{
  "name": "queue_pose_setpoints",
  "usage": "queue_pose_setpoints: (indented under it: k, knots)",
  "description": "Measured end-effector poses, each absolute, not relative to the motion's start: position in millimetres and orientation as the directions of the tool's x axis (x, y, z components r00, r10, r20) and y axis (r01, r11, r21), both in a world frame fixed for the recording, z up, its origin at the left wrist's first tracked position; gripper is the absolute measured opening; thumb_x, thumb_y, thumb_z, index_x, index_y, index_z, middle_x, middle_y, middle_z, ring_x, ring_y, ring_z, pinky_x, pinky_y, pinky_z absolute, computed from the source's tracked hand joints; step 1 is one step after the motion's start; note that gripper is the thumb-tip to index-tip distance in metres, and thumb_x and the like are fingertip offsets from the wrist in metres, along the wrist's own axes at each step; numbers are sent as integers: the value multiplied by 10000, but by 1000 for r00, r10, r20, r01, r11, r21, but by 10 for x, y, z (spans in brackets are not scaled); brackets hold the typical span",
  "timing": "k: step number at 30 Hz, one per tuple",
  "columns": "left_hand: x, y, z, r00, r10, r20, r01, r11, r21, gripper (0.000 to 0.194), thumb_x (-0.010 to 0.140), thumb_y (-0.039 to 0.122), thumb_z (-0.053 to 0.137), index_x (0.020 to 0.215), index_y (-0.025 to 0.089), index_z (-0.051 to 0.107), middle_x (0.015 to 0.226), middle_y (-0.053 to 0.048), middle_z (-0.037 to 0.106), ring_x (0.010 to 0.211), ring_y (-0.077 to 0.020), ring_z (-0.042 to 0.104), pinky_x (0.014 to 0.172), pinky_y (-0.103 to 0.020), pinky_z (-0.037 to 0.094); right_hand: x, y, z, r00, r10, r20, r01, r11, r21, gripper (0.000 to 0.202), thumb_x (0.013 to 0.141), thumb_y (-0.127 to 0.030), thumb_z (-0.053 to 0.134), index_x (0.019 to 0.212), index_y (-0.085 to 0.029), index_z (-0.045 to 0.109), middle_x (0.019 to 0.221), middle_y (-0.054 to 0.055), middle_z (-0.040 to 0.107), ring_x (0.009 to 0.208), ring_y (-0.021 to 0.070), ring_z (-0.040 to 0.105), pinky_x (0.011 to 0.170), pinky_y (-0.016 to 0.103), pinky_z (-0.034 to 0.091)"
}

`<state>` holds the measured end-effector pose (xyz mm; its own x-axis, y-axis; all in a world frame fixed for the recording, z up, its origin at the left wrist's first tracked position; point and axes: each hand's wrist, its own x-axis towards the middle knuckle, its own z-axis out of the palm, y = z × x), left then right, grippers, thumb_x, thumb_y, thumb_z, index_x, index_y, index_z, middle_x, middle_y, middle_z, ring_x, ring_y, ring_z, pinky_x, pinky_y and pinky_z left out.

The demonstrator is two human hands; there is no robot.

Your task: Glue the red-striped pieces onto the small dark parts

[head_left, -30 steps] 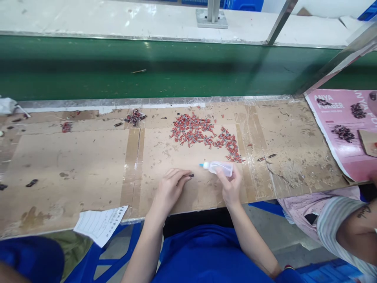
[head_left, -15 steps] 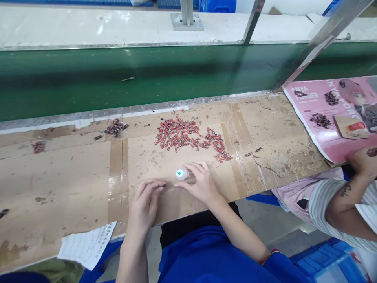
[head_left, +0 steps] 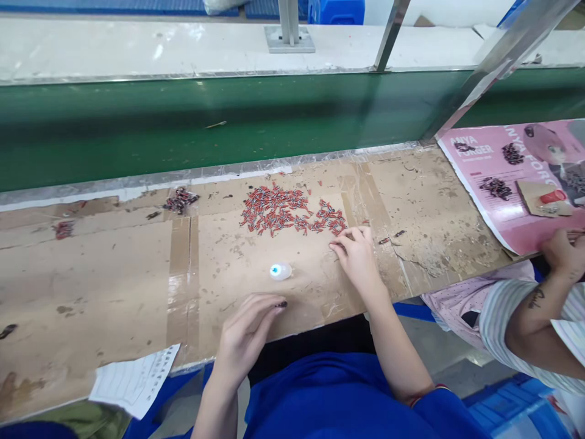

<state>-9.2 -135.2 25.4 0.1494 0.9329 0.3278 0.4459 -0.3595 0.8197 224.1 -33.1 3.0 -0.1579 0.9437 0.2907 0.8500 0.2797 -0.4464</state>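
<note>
One small dark piece (head_left: 282, 304) is held pinched at the fingertips of the left hand (head_left: 247, 334), above the near part of the cardboard-covered surface (head_left: 128, 274); the handling of this piece is judged to be unfinished. Much appears to be left: a broad, loose spread of small red-and-dark parts (head_left: 274, 207) is seen beyond the hands. Possibly set aside as done, a smaller heap of dark, reddish pieces (head_left: 180, 200) is gathered farther left, though its status cannot be confirmed. A translucent white plastic bottle with a blue tip (head_left: 281, 271) is left unheld between the hands, apparently upright.

The right hand (head_left: 361, 259) is placed at the near right edge of the spread, thumb and forefinger drawn narrow; whether a part is gripped cannot be told. Some parts there are hidden by its fingers. The held piece is mostly covered, and its details are too small to be made out.
</note>
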Motion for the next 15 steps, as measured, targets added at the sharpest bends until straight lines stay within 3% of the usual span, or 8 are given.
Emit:
queue_pose_setpoints:
  k: [6,10,15]
  knots:
    - [108,-1329,298,58,958,280,358,-282,890,136,909,135,578,943,217,681,917,-42,737,885,-176,710,798,-299,589,2195,-377,69,-162,948,273,848,275,-453,174,945,-161,542,863,-178,695,951,134,648,979,290,527,849,454,499]
    - [214,-1308,318,-6,967,253,350,-235,907,110,903,165,605,950,213,691,888,-31,744,841,-161,714,780,-277,592,2174,-540,290,-123,946,300,682,300,-667,169,978,-204,498,941,-195,663,916,86,660,900,234,601,817,385,518]
    - [278,-1277,344,-51,973,225,398,-187,898,134,909,214,605,993,203,709,942,-51,759,873,-172,722,804,-292,596,2030,-848,564,-253,947,199,363,284,-888,163,967,-203,536,988,-216,697,919,52,679,875,172,662,775,295,556]
